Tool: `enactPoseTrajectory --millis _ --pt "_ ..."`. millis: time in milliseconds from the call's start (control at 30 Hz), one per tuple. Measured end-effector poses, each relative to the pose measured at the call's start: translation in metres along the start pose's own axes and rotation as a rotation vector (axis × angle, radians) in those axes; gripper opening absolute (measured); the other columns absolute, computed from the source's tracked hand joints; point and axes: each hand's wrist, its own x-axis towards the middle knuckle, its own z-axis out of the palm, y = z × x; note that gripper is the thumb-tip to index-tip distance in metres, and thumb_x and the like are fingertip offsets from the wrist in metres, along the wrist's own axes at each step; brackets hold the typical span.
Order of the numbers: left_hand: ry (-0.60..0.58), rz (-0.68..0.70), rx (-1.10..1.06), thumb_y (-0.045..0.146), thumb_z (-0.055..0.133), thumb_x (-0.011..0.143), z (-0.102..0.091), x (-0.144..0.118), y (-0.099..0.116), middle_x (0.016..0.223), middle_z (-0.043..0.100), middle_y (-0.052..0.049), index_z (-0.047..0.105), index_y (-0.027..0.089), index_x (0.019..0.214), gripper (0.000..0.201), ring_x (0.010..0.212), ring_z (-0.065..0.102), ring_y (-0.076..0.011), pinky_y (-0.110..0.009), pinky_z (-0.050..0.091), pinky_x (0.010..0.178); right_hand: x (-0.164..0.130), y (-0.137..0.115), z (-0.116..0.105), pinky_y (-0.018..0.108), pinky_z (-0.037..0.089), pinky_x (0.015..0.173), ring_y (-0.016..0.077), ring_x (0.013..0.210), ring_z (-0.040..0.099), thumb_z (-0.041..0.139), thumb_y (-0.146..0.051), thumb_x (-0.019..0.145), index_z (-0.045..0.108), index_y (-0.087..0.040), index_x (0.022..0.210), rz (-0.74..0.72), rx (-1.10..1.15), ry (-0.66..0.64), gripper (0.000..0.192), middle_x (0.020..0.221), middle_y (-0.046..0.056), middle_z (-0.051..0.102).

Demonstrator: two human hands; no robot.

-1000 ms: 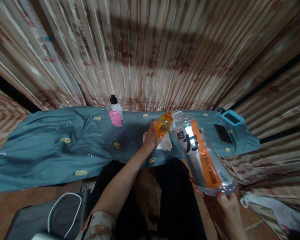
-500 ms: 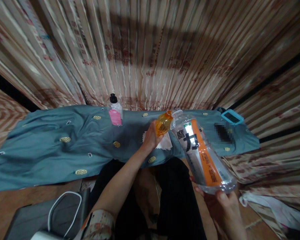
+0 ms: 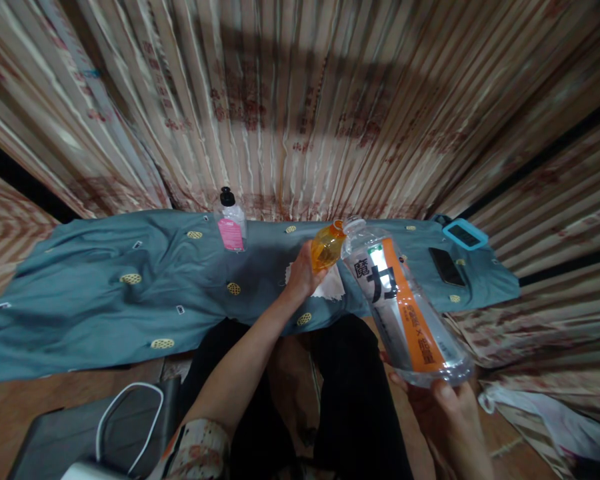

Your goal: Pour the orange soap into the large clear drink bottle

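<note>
Item: large clear bottle [image 3: 405,310], tilted, base cupped in my right hand [image 3: 447,417] at 4 o'clock, fingers curled under it; mouth up at 12 o'clock.
Item: small orange bottle [image 3: 327,247], clasped in my left hand [image 3: 300,277], its neck touching the large bottle's mouth.
Handling, as I judge it: keep both mouths lined up, tilt slowly, hold over the teal cloth [image 3: 105,293].
Nearby: pump bottle [image 3: 230,223] at 10 o'clock; phone [image 3: 446,267] at 2 o'clock.

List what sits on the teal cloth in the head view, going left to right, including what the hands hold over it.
Pink-labelled pump bottle → left hand with small orange bottle → large clear bottle held by right hand → black phone → teal-cased device.
</note>
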Motion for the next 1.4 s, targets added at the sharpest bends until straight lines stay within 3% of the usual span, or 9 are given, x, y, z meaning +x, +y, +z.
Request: enactPoseTrajectory --millis 367,500,833,1033,1200,1400 --pt "0.000 -0.007 -0.003 0.017 0.084 0.076 0.000 -0.001 0.003 0.136 0.067 -0.014 0.050 0.020 0.138 0.070 0.130 0.068 -0.0340 -0.051 0.057 0.111 0.003 0.005 -0.009 0.037 0.070 0.071 0.0303 0.088 0.084 0.097 -0.052 0.066 0.059 -0.032 0.146 -0.001 -0.013 -0.020 0.091 0.104 0.005 0.085" --pt "0.006 0.005 0.022 0.015 0.083 0.075 0.000 0.000 0.003 0.135 0.067 -0.013 0.051 0.021 0.136 0.069 0.130 0.068 -0.0336 -0.051 0.057 0.112 0.002 0.005 -0.009 0.041 0.070 0.072 0.0329 0.088 0.084 0.096 -0.053 0.065 0.058 -0.029 0.148 0.003 -0.037 -0.022 0.095 0.102 0.007 0.085" --pt "0.022 0.008 -0.027 0.018 0.085 0.076 0.002 0.001 0.000 0.134 0.069 -0.012 0.051 0.022 0.135 0.068 0.129 0.069 -0.0331 -0.050 0.059 0.108 0.001 0.004 -0.005 0.032 0.069 0.069 0.0274 0.086 0.084 0.098 -0.049 0.061 0.067 -0.028 0.128 -0.005 -0.018 0.015 0.076 0.103 0.006 0.084" --pt "0.016 0.011 -0.012 0.013 0.082 0.075 0.001 0.000 0.001 0.136 0.068 -0.012 0.050 0.022 0.135 0.068 0.132 0.068 -0.0317 -0.050 0.057 0.112 0.001 0.006 -0.007 0.041 0.069 0.074 0.0329 0.088 0.083 0.095 -0.049 0.065 0.058 -0.027 0.147 0.011 -0.035 0.002 0.093 0.102 0.009 0.084" --pt "0.010 -0.003 -0.015 0.017 0.083 0.076 -0.001 0.000 0.004 0.134 0.069 -0.011 0.052 0.021 0.134 0.066 0.129 0.069 -0.0310 -0.049 0.058 0.110 0.000 0.007 -0.008 0.044 0.069 0.074 0.0340 0.089 0.083 0.094 -0.049 0.068 0.058 -0.026 0.150 0.027 -0.027 0.003 0.092 0.103 0.010 0.084" --pt "0.020 -0.028 -0.013 0.022 0.081 0.078 -0.006 -0.001 0.011 0.130 0.072 -0.012 0.056 0.022 0.128 0.056 0.124 0.071 -0.0330 -0.049 0.060 0.106 -0.001 0.006 -0.002 0.031 0.068 0.074 0.0268 0.088 0.084 0.099 -0.048 0.064 0.071 -0.030 0.128 0.033 0.044 0.009 0.073 0.102 0.004 0.085"
